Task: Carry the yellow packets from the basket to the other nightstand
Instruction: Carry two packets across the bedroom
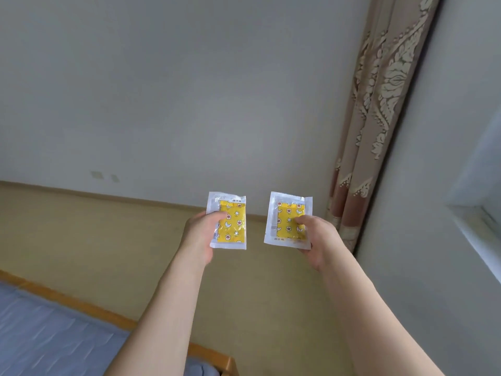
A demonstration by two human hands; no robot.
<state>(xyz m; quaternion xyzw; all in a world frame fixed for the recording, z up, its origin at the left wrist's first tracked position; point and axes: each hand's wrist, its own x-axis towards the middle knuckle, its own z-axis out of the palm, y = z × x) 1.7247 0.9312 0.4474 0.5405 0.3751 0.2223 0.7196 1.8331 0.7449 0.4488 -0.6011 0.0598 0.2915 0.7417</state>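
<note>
At the near left corner lies a bed with a blue-grey cover, edged by a wooden frame whose corner ends near the bottom middle of the view. Both bare forearms reach forward from the near edge over the tan floor, the left one passing above the bed frame's corner.

Farther out, the left hand holds one yellow packet upright, thumb laid across the packet's left side and fingers curled behind it. The packet is a clear-and-white wrapper with a yellow inner pouch printed with stars and moons. Just to its right, apart from it with a gap of floor showing between, the right hand pinches a second yellow packet of the same kind, thumb pressed on its lower right part and fingers behind. Both packets are in the air at about the same height, facing the camera.

Beyond the hands, the floor meets a plain grey wall along a tan skirting strip. Two small pale plates sit low on that wall at the left. At the far right hangs a patterned beige and brown curtain, reaching down to the floor just right of the right hand. A grey wall face and a pale window ledge stand at the right edge.
</note>
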